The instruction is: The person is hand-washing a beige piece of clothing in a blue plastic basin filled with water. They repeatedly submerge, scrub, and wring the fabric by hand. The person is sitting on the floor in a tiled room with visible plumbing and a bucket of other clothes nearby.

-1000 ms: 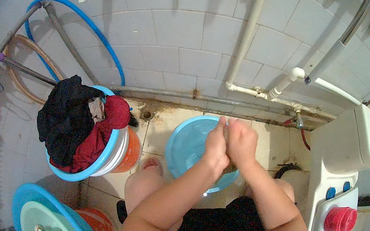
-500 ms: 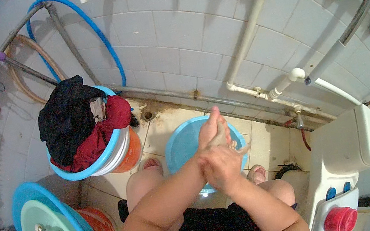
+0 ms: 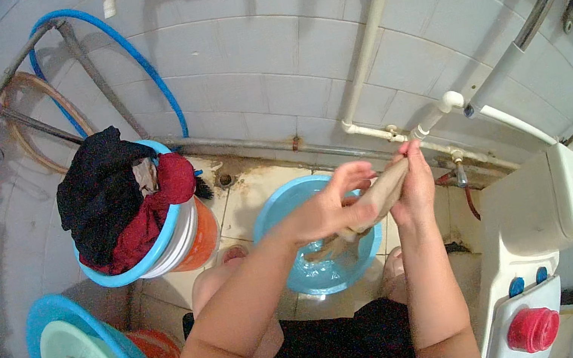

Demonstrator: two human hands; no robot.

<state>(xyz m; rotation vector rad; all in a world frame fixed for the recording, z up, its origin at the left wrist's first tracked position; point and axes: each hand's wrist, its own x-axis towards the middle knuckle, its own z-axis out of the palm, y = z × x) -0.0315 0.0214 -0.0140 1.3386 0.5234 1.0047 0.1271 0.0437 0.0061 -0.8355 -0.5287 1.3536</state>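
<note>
The right hand (image 3: pixel 416 187) is grasping the beige cloth (image 3: pixel 384 194) above the blue basin (image 3: pixel 282 206), its long axis running from two to eight o'clock; the left hand (image 3: pixel 330 206), fingers spreading loosely, is hovering at its nine-o'clock side.

Matt cloth (image 3: pixel 387 189); smooth plastic basin (image 3: pixel 284 208); smooth, faintly glossy wall tiles (image 3: pixel 258 40).
</note>
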